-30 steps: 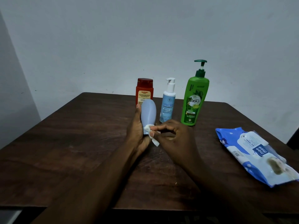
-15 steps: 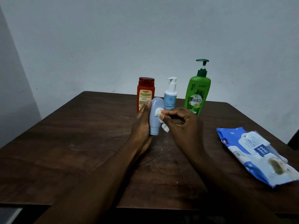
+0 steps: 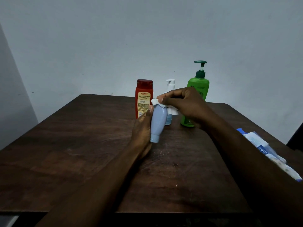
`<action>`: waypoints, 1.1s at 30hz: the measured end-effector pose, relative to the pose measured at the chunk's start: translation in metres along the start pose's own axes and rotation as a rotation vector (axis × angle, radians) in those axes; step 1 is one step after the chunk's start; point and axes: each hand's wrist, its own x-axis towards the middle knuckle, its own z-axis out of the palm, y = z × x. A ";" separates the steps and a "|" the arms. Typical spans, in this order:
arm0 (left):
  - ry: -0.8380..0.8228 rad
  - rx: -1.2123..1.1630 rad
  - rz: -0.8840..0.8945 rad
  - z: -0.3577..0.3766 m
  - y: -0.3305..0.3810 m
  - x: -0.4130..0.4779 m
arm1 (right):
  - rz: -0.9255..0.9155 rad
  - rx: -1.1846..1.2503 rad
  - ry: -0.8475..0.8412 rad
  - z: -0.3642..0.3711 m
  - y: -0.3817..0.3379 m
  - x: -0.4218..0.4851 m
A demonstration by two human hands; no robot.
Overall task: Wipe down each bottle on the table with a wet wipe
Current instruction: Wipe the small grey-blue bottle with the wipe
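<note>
Two hands working mid-table: left hand is gripping the pale blue bottle cap-down, right hand is pinching a wet wipe against its top end. Right hand is hiding most of the white pump bottle and green pump bottle; red bottle is sitting clear behind. Wipes pack is partly cut off by the right forearm. Dark wooden table, grey wall.

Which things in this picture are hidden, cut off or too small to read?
All in the head view:
- White pump bottle: its body and label are hidden behind the right hand and the wet wipe.
- Green pump bottle: its label is covered by the right hand.
- Wipes pack: cut off by the right forearm and picture edge.
- Red bottle: label print too small.
</note>
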 end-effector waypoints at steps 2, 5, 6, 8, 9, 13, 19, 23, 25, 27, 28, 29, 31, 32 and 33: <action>-0.015 -0.075 -0.049 0.000 0.001 -0.002 | 0.012 0.099 0.026 0.004 0.003 -0.003; -0.075 -0.241 -0.142 0.003 0.004 -0.006 | -0.001 0.156 0.132 0.015 0.015 -0.011; -0.109 -0.287 -0.168 0.003 0.005 -0.006 | -0.003 0.158 0.169 0.019 0.018 -0.013; -0.173 -0.331 -0.200 0.004 0.005 -0.008 | 0.006 0.180 0.225 0.028 0.022 -0.018; -0.189 -0.340 -0.204 0.004 0.005 -0.008 | 0.004 0.176 0.248 0.032 0.023 -0.021; -0.176 -0.413 -0.234 0.001 0.009 -0.010 | -0.052 0.077 0.266 0.045 0.023 -0.038; -0.174 -0.666 -0.309 0.000 0.014 -0.016 | -0.214 -0.052 0.225 0.051 0.025 -0.058; -0.203 -0.638 -0.346 -0.006 0.009 -0.007 | -0.289 -0.114 0.195 0.057 0.032 -0.076; -0.214 -0.620 -0.338 -0.008 0.009 -0.005 | -0.343 -0.185 0.194 0.059 0.035 -0.087; -0.216 -0.618 -0.336 -0.008 0.009 -0.004 | -0.395 -0.257 0.191 0.060 0.035 -0.096; -0.215 -0.624 -0.333 -0.007 0.009 -0.004 | -0.432 -0.285 0.192 0.061 0.034 -0.100; -0.215 -0.622 -0.326 -0.006 0.010 -0.005 | -0.470 -0.307 0.197 0.061 0.033 -0.102; -0.225 -0.625 -0.325 -0.004 0.010 -0.005 | -0.516 -0.330 0.203 0.062 0.032 -0.103; -0.234 -0.627 -0.333 -0.004 0.010 -0.005 | -0.518 -0.330 0.206 0.061 0.031 -0.101; -0.255 -0.621 -0.343 -0.004 0.011 -0.006 | -0.509 -0.325 0.212 0.061 0.029 -0.099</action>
